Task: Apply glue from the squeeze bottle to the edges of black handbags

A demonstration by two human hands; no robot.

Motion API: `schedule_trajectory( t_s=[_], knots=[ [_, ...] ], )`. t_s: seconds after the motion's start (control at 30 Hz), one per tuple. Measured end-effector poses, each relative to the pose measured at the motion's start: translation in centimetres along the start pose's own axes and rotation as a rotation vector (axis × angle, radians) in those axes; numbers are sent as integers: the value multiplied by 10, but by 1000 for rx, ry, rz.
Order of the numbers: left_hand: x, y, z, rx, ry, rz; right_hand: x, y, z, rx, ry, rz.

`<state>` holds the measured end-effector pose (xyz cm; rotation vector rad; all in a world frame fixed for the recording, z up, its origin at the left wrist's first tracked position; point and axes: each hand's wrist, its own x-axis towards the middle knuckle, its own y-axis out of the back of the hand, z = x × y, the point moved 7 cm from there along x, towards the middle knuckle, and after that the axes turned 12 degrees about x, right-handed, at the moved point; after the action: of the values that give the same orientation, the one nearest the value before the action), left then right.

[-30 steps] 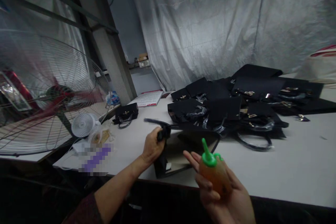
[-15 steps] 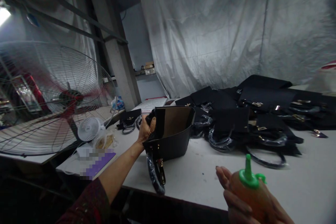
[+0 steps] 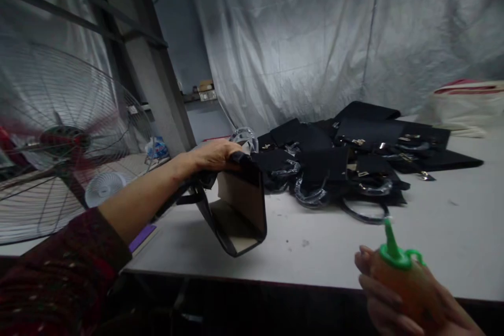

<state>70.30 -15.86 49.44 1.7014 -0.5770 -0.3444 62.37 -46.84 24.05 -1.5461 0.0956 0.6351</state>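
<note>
My left hand (image 3: 220, 155) grips the upper edge of a black handbag (image 3: 258, 215) above the white table. The bag is tipped so that its beige inside shows, and a plastic-wrapped handle (image 3: 244, 137) sticks up behind my fingers. My right hand (image 3: 384, 299) is wrapped round a squeeze bottle (image 3: 407, 286) with orange-brown contents. Its green nozzle (image 3: 390, 241) points up, apart from the bag.
Several black handbags (image 3: 323, 165) with wrapped handles lie piled on the white table (image 3: 315, 252). White cloth (image 3: 457, 107) sits at the far right. A large wire-caged fan (image 3: 65, 139) and a small white fan (image 3: 104, 189) stand at left, near a purple item (image 3: 142, 236).
The handbag has turned over in my left hand, its opening now facing down toward me. My right hand has shifted right with the bottle. The view has swung right.
</note>
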Motion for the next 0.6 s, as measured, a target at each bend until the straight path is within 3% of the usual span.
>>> schedule_trajectory(
  t_s=[0.13, 0.27, 0.4, 0.6],
  knots=[
    [26, -29, 55, 53, -197, -212, -8, 1, -8, -42, 53, 1],
    [47, -45, 97, 52, -268, -260, -14, 5, -19, -178, 117, 82],
    [67, -42, 117, 55, -303, -339, -21, 14, -44, -309, 226, 138],
    [93, -45, 141, -102, -327, -356, -32, 12, -65, -394, 407, 163]
  ],
)
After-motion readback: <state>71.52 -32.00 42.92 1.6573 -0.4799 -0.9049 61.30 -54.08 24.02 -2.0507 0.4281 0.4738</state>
